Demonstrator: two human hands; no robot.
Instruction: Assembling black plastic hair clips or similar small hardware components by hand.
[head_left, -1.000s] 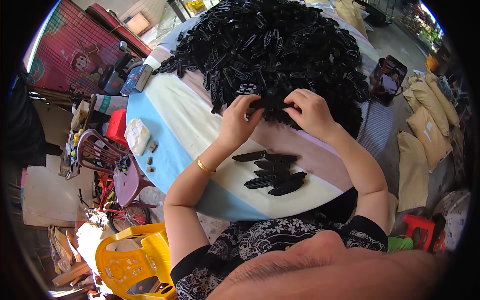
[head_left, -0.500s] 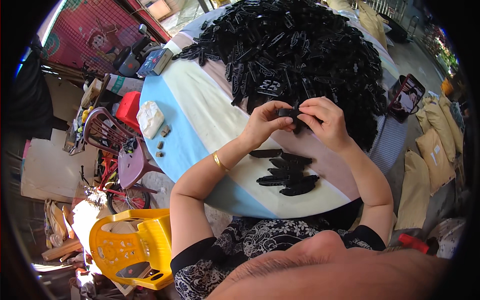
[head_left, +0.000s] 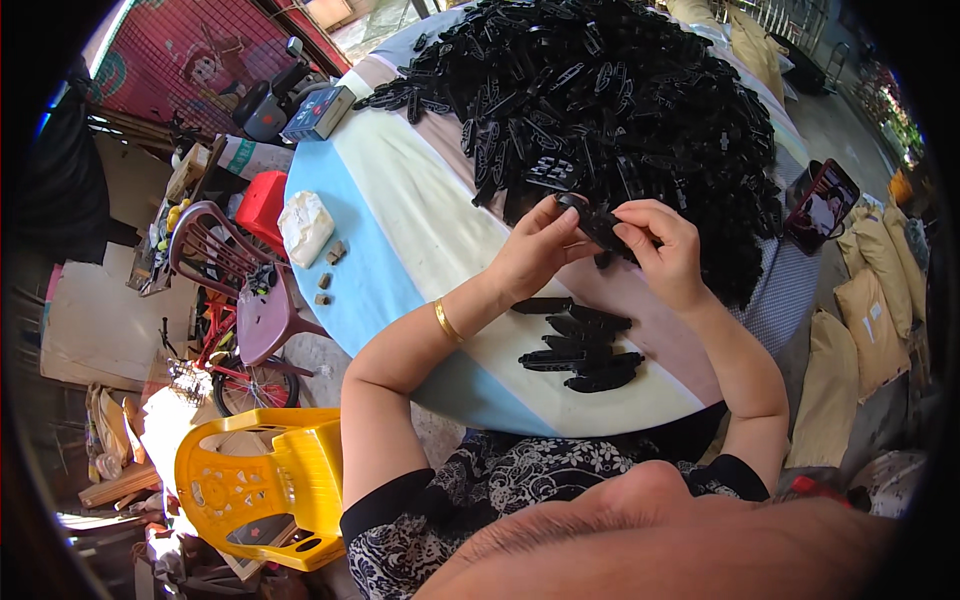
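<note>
Between both hands, just in front of the big pile, is a small elongated black piece (head_left: 600, 228), maybe plastic. My left hand (head_left: 538, 250) pinches its left end between thumb and fingers. At its right end, the bent fingers of my right hand (head_left: 664, 252) are closed on it. The heap of similar black pieces (head_left: 610, 110) covers the far part of the table. Nearer my body, below the hands, several black pieces (head_left: 590, 350) lie stacked side by side on the cloth.
A striped cloth (head_left: 400, 230) covers the round table. On its left lie a crumpled white bag (head_left: 305, 228), small brown blocks (head_left: 337, 252) and a blue box (head_left: 318, 113). A phone (head_left: 825, 203) stands at right. Yellow (head_left: 310, 480) and purple chairs (head_left: 265, 325) flank the left; sacks (head_left: 825, 390) line the right.
The black piece has been turned from roughly level to slanting down to the right between my hands. The right fingers have shifted slightly on it; the whole view has moved a little.
</note>
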